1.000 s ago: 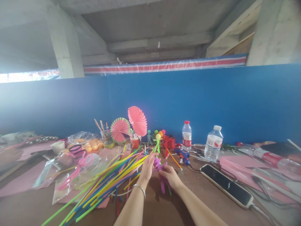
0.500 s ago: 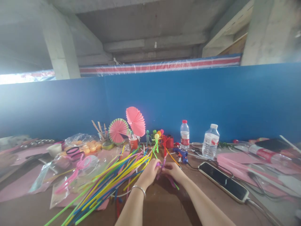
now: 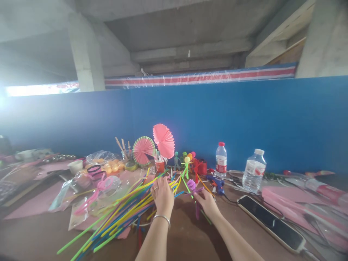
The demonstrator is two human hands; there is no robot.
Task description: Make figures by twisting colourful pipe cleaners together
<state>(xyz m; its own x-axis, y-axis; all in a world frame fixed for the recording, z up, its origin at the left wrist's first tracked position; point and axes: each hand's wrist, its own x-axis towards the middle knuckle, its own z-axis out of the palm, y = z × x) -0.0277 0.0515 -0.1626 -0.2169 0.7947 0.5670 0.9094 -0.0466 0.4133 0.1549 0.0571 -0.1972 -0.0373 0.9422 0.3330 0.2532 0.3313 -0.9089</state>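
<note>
My right hand (image 3: 207,203) pinches a purple pipe-cleaner figure (image 3: 191,185) with a rounded, coiled head, its lower part hanging below my fingers. Over the tips of a loose bundle of pipe cleaners (image 3: 122,214) in yellow, green, blue and pink lies my left hand (image 3: 163,195), fingers stretched forward and a silver bangle on its wrist. Whether its fingertips touch single stems is hidden. Just beyond the hands, a yellow-green pipe-cleaner figure (image 3: 186,166) stands upright, with a red figure (image 3: 197,168) and a teal figure (image 3: 177,160) close by.
A blue glue gun (image 3: 217,183) lies behind my right hand. Farther right are two water bottles (image 3: 221,163) and a phone (image 3: 272,223) on a cable. Folded paper fans (image 3: 164,141) stand at the back near a red cup (image 3: 159,166). Plastic bags and pink paper (image 3: 35,203) cover the left side.
My left hand has let go of the purple figure and moved left onto the pipe-cleaner bundle. My right hand keeps the figure, whose purple head now shows. The view has turned slightly left.
</note>
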